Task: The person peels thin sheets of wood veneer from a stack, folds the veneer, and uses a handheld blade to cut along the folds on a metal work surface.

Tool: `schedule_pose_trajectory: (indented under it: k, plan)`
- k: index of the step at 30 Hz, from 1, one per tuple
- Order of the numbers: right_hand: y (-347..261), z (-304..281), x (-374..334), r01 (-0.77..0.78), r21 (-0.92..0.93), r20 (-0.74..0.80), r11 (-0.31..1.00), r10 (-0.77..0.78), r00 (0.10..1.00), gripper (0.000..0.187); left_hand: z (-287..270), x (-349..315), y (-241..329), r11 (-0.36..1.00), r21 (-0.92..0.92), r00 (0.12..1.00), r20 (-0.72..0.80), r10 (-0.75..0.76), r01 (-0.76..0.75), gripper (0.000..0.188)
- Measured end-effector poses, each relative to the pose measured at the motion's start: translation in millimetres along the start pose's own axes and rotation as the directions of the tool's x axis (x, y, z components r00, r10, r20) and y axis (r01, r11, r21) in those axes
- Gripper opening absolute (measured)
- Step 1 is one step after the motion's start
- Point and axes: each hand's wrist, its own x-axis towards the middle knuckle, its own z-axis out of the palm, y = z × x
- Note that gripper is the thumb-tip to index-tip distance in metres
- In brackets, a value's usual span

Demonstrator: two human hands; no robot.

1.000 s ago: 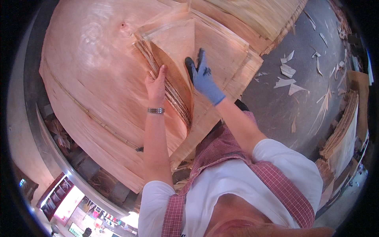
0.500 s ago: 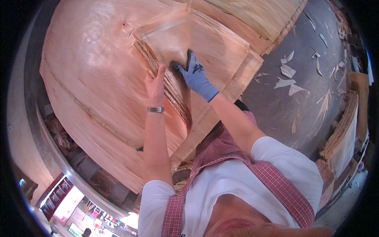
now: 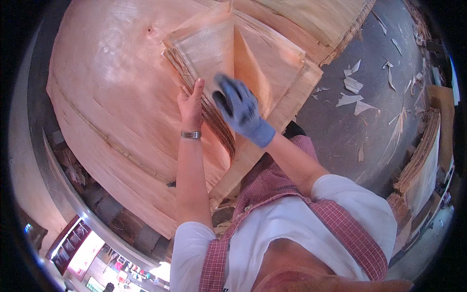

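Note:
A thick sheaf of thin wood veneer sheets (image 3: 202,51) is folded back on the broad veneer stack, its layered, ragged edges facing left. My bare left hand (image 3: 191,104), with a metal band at the wrist, grips those edges, thumb on top. My right hand (image 3: 237,104), in a blue work glove with dark fingertips, hovers over the folded sheets near the left one. Motion blurs its fingers, but the thumb stands apart from them, and nothing shows between. Beyond this glove, one veneer sheet (image 3: 253,73) curls upward, showing an orange-lit face.
The large veneer stack (image 3: 107,97) spreads to the left, with a long thin strip (image 3: 114,146) across it. Another veneer pile (image 3: 316,22) lies at the far right. Torn scraps (image 3: 353,85) litter the grey floor (image 3: 335,141). More stacked sheets (image 3: 421,155) stand at the right edge.
My right hand has come off the sheaf's surface and drawn slightly nearer, turning as it moves. A sheet behind it now bulges up and curls. My left hand keeps its place.

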Motion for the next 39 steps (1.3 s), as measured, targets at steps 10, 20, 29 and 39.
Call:
schedule_pose_trajectory:
  k: [10,20,29,39]
  plan:
    - [59.1,27.2,23.3,-0.646,0.194,0.182,0.738,0.620,0.763,0.080,6.3,3.3,0.7,0.995,-0.014,0.995,0.017,0.095,-0.095,0.030]
    - [-2.4,-5.0,-12.2,0.125,0.116,0.081,0.985,-0.134,0.988,0.058,10.0,-0.6,0.6,1.000,0.014,0.999,-0.040,0.017,-0.017,0.019]
    - [48.4,28.6,28.5,-0.649,0.140,0.198,0.748,0.621,0.758,0.082,5.2,0.8,-2.0,0.999,-0.014,0.998,-0.033,0.050,-0.050,0.021]
    - [-2.2,-19.0,-6.4,0.075,0.026,-0.021,0.997,-0.075,0.997,0.065,-2.4,4.4,-8.0,0.998,0.029,0.998,-0.026,-0.056,0.057,0.023]
